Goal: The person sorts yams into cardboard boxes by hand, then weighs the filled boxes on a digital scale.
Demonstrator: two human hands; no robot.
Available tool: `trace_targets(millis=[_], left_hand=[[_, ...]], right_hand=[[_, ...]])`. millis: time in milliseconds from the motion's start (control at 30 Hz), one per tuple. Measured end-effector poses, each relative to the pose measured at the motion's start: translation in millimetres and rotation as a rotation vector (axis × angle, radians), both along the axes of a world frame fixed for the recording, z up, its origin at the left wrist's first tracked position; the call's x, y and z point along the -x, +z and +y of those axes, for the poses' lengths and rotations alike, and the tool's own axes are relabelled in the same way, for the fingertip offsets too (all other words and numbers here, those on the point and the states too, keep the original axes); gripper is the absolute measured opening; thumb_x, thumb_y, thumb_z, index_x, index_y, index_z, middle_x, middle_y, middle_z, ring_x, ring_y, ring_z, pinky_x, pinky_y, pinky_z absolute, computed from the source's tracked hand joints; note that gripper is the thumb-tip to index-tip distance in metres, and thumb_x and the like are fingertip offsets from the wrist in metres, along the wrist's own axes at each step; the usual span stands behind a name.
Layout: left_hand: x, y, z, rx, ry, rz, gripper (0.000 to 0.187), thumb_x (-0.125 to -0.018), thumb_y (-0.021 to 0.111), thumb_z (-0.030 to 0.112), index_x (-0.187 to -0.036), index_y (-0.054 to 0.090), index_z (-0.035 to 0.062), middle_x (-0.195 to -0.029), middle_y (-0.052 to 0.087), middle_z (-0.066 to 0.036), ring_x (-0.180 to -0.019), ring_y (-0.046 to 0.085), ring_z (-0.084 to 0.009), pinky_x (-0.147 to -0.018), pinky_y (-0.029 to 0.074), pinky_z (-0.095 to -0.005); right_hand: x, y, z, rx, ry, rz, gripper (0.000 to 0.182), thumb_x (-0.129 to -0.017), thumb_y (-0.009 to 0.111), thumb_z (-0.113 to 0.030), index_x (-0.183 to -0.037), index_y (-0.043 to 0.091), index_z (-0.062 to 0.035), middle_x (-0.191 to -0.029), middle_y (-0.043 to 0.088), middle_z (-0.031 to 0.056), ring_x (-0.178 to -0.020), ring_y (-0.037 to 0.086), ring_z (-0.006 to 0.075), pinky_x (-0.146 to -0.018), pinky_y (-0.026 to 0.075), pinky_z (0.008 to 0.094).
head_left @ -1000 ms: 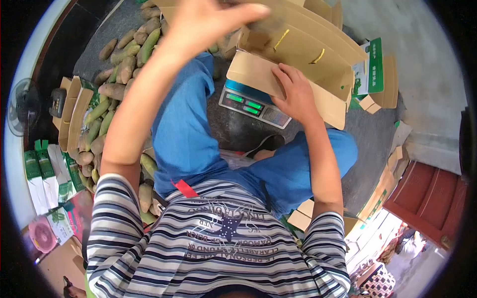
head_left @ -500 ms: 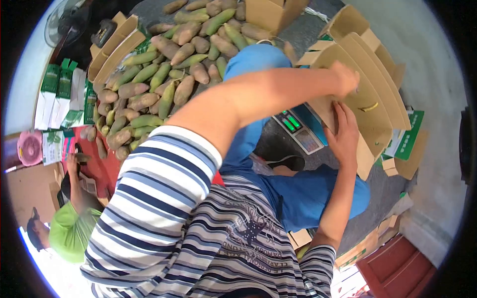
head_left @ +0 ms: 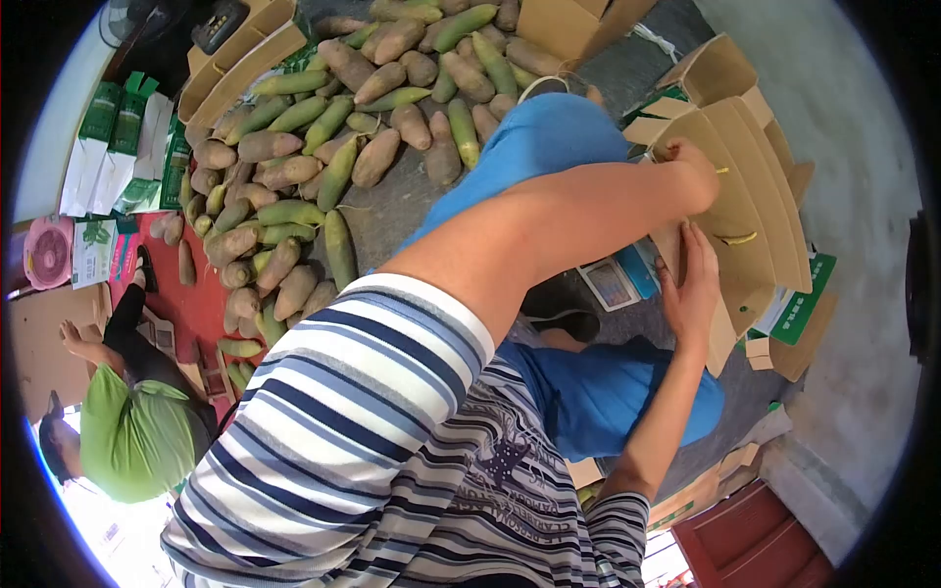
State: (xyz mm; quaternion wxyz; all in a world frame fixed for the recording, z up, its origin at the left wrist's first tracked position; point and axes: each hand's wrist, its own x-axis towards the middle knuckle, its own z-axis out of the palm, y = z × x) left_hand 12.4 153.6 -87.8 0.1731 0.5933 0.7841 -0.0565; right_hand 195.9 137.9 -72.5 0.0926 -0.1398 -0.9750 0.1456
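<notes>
An open cardboard box (head_left: 753,196) stands tilted in front of me, its inside facing my hands. My left hand (head_left: 692,174) reaches across my raised knee to the box's near side. Its fingers are curled, and whatever they hold is hidden. Just below, my right hand (head_left: 694,284) grips the near wall of the box, with the thumb on the outer side. A curved yellow strip (head_left: 737,238) shows on the inner cardboard. Beside the box, partly under my left forearm, sits a digital scale (head_left: 613,282) with a blue edge.
Many long green and brownish radishes (head_left: 338,171) lie heaped on the dark floor to the left. More cartons (head_left: 578,39) stand at the back, and green-and-white boxes (head_left: 127,147) at far left. A person in a green shirt (head_left: 132,431) sits at lower left.
My view has shifted, moving the pile and box in the frame. My left hand has curled more tightly at the box, and the forearm covers the scale's lit display. The other person's arm has lowered.
</notes>
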Motion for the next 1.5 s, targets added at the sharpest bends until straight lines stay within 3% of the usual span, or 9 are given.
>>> trace_targets(millis=[267,400,467,600,767,1000,1267,1367,1500], left_hand=[[-7,62,-44,-0.343,-0.186,-0.154,0.025,-0.081,0.066,0.019,-0.103,0.072,0.0100,-0.104,0.070,-0.009,-0.097,0.066,-0.0306,-0.076,0.050,-0.0493],[15,86,-135,-1.204,-0.204,0.136,0.018,-0.075,0.067,0.023,-0.085,0.069,0.0077,-0.083,0.067,-0.009,-0.084,0.066,-0.0275,-0.066,0.053,-0.0369],[50,76,-182,-1.375,-0.054,0.046,0.029,-0.083,0.066,0.029,-0.104,0.065,0.0095,-0.099,0.066,-0.010,-0.088,0.066,-0.0282,-0.071,0.054,-0.0380],[129,40,-299,-0.940,0.467,-0.112,0.047,-0.081,0.070,0.019,-0.113,0.049,-0.0069,-0.101,0.060,-0.024,-0.094,0.062,-0.0312,-0.081,0.050,-0.0374],[188,-97,-474,-0.177,0.758,0.162,0.037,-0.087,0.062,0.025,-0.114,0.057,0.0018,-0.108,0.063,-0.022,-0.099,0.061,-0.0393,-0.083,0.049,-0.0458],[80,-264,-600,0.629,1.414,-0.566,0.056,-0.080,0.070,0.044,-0.107,0.063,-0.0044,-0.084,0.067,-0.020,-0.074,0.065,-0.0343,-0.068,0.053,-0.0411],[-34,-325,-602,0.128,1.864,-0.385,0.079,-0.070,0.079,0.046,-0.117,0.051,-0.0111,-0.120,0.060,-0.026,-0.112,0.061,-0.0335,-0.088,0.051,-0.0382],[-39,-372,-610,0.020,1.986,-0.342,0.067,-0.069,0.083,0.040,-0.114,0.058,-0.0025,-0.107,0.066,-0.015,-0.092,0.066,-0.0284,-0.075,0.053,-0.0401],[-21,-320,-550,-0.212,2.273,-0.999,0.067,-0.071,0.077,0.046,-0.114,0.056,-0.0008,-0.120,0.060,-0.017,-0.102,0.063,-0.0295,-0.076,0.053,-0.0424]], right_hand=[[-1,-7,7,0.017,-0.012,-0.009,0.052,-0.086,0.064,-0.017,-0.134,0.048,-0.0037,-0.136,0.048,0.0194,-0.126,0.046,0.0362,-0.105,0.036,0.0408],[2,0,2,-0.008,0.015,0.000,0.053,-0.086,0.064,-0.017,-0.135,0.048,-0.0045,-0.137,0.048,0.0189,-0.126,0.046,0.0358,-0.106,0.036,0.0410],[4,-1,1,-0.019,0.017,0.011,0.055,-0.084,0.066,-0.018,-0.135,0.049,-0.0047,-0.137,0.048,0.0181,-0.125,0.046,0.0359,-0.105,0.037,0.0417],[4,-5,2,-0.049,0.008,0.021,0.059,-0.081,0.070,-0.020,-0.135,0.050,-0.0060,-0.137,0.049,0.0166,-0.124,0.047,0.0357,-0.103,0.039,0.0426],[4,-11,4,-0.086,0.003,-0.011,0.060,-0.082,0.068,-0.026,-0.137,0.049,-0.0088,-0.138,0.048,0.0157,-0.126,0.046,0.0346,-0.105,0.038,0.0425],[6,-10,1,-0.106,0.014,-0.026,0.061,-0.083,0.066,-0.028,-0.137,0.048,-0.0080,-0.138,0.047,0.0172,-0.127,0.045,0.0352,-0.106,0.036,0.0434],[7,-12,1,-0.124,0.041,-0.024,0.062,-0.084,0.065,-0.030,-0.138,0.046,-0.0071,-0.139,0.045,0.0187,-0.127,0.043,0.0367,-0.107,0.034,0.0449],[6,-14,3,-0.133,0.039,-0.024,0.063,-0.083,0.065,-0.030,-0.139,0.046,-0.0075,-0.140,0.044,0.0188,-0.128,0.042,0.0370,-0.107,0.034,0.0452],[6,-14,3,-0.149,0.034,-0.040,0.064,-0.083,0.065,-0.030,-0.139,0.045,-0.0075,-0.140,0.044,0.0187,-0.128,0.043,0.0368,-0.107,0.034,0.0450]])
